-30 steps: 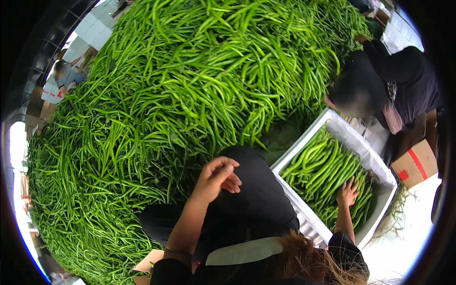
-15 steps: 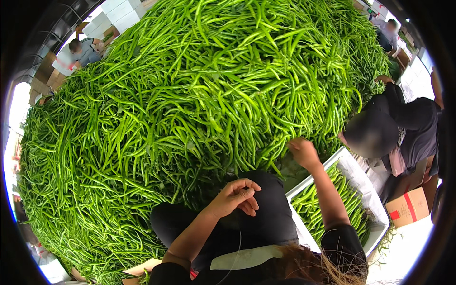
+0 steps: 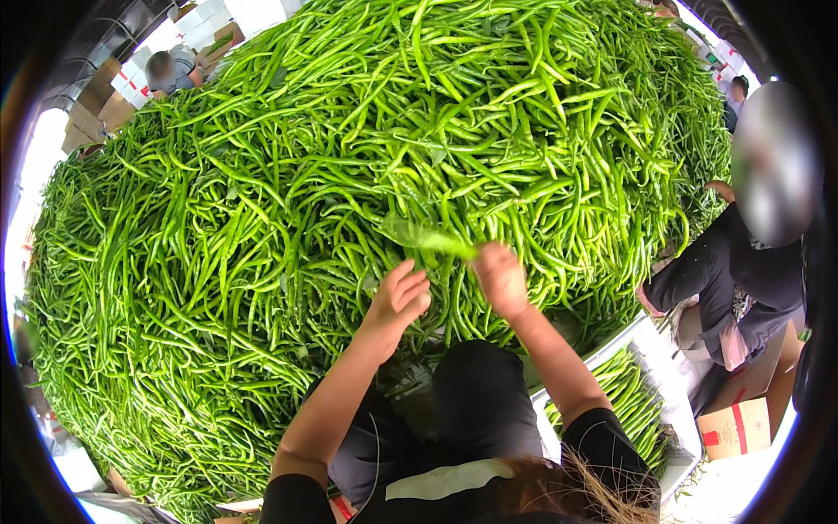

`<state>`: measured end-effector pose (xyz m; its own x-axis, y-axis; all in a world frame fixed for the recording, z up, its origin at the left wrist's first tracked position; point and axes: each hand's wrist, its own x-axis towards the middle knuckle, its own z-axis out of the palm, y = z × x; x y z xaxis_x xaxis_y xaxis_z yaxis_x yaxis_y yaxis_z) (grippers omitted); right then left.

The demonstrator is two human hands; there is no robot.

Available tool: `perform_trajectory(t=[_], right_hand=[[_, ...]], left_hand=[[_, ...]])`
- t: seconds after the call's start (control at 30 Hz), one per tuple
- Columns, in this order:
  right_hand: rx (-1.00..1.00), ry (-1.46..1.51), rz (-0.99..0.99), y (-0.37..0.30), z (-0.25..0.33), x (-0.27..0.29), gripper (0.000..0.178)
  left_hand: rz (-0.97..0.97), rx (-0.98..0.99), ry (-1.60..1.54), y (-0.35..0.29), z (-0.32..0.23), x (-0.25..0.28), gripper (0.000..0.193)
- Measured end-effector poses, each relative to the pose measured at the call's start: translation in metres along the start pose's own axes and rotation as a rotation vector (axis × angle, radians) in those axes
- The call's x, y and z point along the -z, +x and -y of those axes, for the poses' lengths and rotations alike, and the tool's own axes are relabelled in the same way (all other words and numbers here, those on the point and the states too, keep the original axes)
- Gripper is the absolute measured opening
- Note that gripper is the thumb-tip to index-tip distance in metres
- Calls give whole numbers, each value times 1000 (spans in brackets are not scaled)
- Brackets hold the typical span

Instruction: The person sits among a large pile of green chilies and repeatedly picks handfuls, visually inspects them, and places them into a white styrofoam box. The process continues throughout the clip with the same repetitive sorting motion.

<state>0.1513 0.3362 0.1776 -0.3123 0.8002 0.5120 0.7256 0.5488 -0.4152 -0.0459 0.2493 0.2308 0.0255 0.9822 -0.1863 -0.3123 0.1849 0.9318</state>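
Since leaving the white box [image 3: 670,384], clamping blurred green peppers [image 3: 447,243] in right hand [image 3: 502,281], apparently gathering over near edge of pepper heap [image 3: 393,175]; holding left hand [image 3: 400,301] apart, uncurled.

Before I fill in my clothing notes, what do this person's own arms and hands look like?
A short black fabric left sleeve and a matching right sleeve end near the elbows, leaving the left forearm and right forearm bare. Neither the left hand nor the right hand wears a glove; blur hides finer detail on the right.
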Motion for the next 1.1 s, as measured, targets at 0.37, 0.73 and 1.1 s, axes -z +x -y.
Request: perform_trajectory(t=[0.37, 0.73, 1.1], right_hand=[[-24, -142, -126, 98, -65, -8, 24], [-22, -303, 20, 153, -61, -33, 30], [-203, 5, 336, 166, 48, -12, 66]], left_hand=[[-141, 17, -582, 30, -10, 15, 36], [-136, 160, -601, 37, -16, 35, 35], [-160, 16, -543, 43, -23, 54, 35]])
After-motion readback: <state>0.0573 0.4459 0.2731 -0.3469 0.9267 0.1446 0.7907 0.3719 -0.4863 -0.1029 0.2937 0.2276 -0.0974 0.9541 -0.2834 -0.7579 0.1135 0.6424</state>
